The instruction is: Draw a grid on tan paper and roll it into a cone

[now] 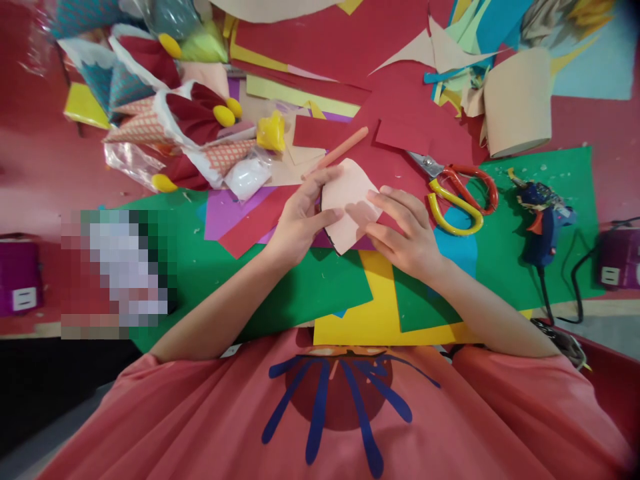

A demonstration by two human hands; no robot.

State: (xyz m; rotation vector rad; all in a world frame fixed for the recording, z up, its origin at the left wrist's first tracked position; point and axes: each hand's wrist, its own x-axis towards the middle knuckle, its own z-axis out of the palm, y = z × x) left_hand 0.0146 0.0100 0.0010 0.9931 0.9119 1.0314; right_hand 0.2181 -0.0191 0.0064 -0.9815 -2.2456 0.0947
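A small pale pink piece of felt or craft foam with a dark left edge lies between my two hands above the layered sheets. My left hand grips its left side, thumb on top and fingers behind. At the right edge, the fingertips of my right hand hold the piece, and their shadow falls across it. Just beyond it rests an orange-pink stick. Scissors with one red and one yellow handle lie to the right of my right hand, blades pointing up and left.
A blue glue gun lies on the green sheet at right, its cord running down. A beige cup-shaped roll stands behind it. Cone-shaped felt crafts crowd the upper left. Coloured sheets and scraps cover the back.
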